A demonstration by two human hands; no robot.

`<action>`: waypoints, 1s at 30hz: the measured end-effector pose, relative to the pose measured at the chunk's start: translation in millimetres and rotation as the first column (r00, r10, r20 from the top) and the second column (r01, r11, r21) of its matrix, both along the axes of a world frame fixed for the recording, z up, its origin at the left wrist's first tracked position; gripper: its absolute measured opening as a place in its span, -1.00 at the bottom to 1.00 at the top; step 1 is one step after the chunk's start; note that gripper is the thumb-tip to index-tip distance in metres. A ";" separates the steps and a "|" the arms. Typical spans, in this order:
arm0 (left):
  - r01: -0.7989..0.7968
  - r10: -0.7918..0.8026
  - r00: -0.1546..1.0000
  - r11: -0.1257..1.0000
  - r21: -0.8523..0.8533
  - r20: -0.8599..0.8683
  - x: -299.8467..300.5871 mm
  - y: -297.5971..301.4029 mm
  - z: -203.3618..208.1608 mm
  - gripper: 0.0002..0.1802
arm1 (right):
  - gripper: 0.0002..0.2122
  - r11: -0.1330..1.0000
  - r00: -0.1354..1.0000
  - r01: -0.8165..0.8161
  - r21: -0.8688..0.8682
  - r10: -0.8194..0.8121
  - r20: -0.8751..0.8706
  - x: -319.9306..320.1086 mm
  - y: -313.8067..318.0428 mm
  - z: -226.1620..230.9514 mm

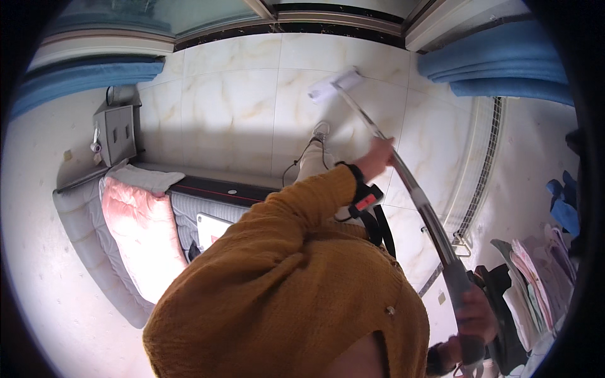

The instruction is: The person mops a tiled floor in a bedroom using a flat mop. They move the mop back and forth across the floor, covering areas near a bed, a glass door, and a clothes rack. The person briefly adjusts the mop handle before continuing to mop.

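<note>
A pink cushion (135, 217) lies on a grey sofa (88, 233) near a grey cabinet (115, 142), with blue curtains (498, 57) flanking a glass door (211, 19).

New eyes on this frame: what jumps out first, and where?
The mustard sweater filling the lower middle. Then the long mop pole slanting from lower right to its flat white head on the marbled tiles. At left, a pink padded cloth on the grey sofa, with blue curtains at both upper sides.
</note>
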State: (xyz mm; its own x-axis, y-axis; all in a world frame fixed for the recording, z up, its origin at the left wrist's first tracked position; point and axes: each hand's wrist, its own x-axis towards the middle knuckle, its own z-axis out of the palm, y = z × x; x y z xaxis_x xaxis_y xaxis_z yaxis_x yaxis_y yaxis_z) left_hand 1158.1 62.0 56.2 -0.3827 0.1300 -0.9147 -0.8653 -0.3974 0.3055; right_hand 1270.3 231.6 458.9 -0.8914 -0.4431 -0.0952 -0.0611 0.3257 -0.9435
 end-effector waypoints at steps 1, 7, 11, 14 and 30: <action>-0.151 0.151 0.989 0.988 0.029 0.004 -4.6 -22.7 -3.7 -0.74 | -0.79 0.995 0.996 0.089 -0.055 -0.089 0.010 -5.3 -18.3 -10.2; -0.311 0.324 0.940 0.942 0.122 -0.107 -39.9 -207.1 -21.5 -0.69 | -0.85 0.975 0.999 0.022 -0.219 -0.012 0.047 -74.2 -116.0 -72.4; -0.395 0.395 0.919 0.916 -0.073 -0.012 -73.3 -264.2 -60.4 -0.80 | -0.85 0.971 0.988 -0.009 -0.240 0.045 0.145 -106.4 -157.2 -99.8; -0.322 0.328 0.944 0.940 -0.111 0.030 -71.3 -270.9 -96.4 -0.75 | -0.84 0.967 0.995 -0.001 -0.254 0.027 0.099 -106.2 -160.0 -110.6; 0.170 -0.178 0.983 0.971 0.171 0.034 12.8 70.7 39.5 -0.55 | -0.72 0.846 0.865 0.501 0.183 -0.489 -0.110 35.5 22.4 17.8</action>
State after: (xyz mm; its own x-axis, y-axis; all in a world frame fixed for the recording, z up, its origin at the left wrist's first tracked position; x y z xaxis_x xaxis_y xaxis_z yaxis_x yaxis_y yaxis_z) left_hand 1170.9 132.7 95.7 -0.2966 0.3426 -0.8914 -0.9378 -0.2809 0.2041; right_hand 1305.8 254.0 476.7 -0.9938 0.0814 -0.0756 0.1066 0.5067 -0.8555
